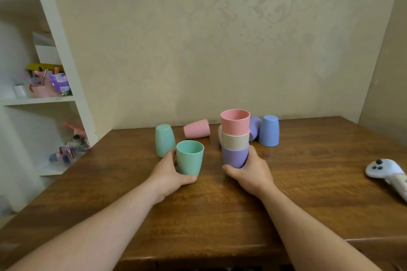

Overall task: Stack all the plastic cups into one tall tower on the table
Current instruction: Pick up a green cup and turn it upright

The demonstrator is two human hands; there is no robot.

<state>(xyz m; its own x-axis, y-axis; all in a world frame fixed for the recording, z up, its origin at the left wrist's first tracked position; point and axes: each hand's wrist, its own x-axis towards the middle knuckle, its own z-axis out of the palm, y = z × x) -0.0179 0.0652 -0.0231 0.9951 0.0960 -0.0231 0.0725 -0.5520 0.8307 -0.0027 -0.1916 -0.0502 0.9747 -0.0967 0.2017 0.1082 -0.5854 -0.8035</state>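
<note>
— What did the hands have hold of?

— The left hand [168, 175] was wrapped around an upright mint-green plastic cup [189, 158], thumb across its base, fingers behind. The right hand [251, 171] was clamped on the lowest cup of a three-cup nested stack [235, 138]: a lilac plastic cup [234, 156] at the bottom, a cream plastic cup [234, 141] in it, a pink plastic cup [234, 122] on top, all mouth up.

— And where did that stack sit?

— On the brown wooden surface [209, 209], toward its far half. The mint-green cup stood just left of the stack, apart from it.

— The loose cups?

— Taking the stack as the mark: a second mint-green cup [164, 139], upside down, stood farther left and a little behind the held one. A second pink cup [196, 128] lay on its side behind and left of the stack. Right of the stack, an inverted blue plastic cup [269, 131] stood near the wall, with another lilac cup [254, 126] partly hidden between it and the stack. A sliver of a cream cup [219, 134] showed just behind the stack's left edge; how it lay I couldn't tell.

— Anything else?

— A white handheld controller [384, 170] lay well to the right of the stack, near the surface's edge.
</note>
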